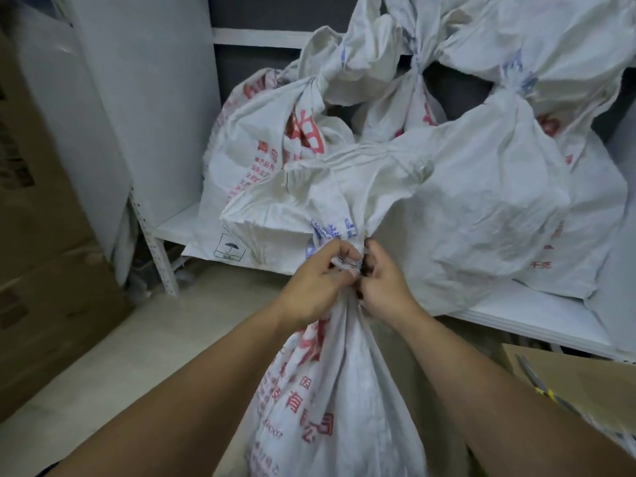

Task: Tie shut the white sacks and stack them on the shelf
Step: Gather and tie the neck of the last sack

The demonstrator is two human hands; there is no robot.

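View from the head, looking down at a white shelf [537,316] set low above a pale floor [113,356]. A white sack [330,401] printed with red characters stands on the floor in front of the shelf, between the two forearms; its neck is gathered into a tight bunch at the level of the shelf edge, and the loose mouth fans out above the bunch. The left hand [318,284] is curled closed around the neck, with what appears to be a thin tie [346,265] pinched at its fingertips, though the detail there is too small to be sure. The right hand [382,282] is likewise closed on the neck from the other side, thumb up, the two hands touching. On the shelf behind lie three tied sacks: one at left [261,139], one at the back [406,98], and a large one at right [509,187], all resting against one another. A white panel [144,98] bounds the shelf at left, carried on a perforated post [161,256]. Brown cartons [38,235] stand on the floor at far left; another carton [585,383] sits at lower right, beneath the shelf edge. The wall behind the shelf is dark grey.
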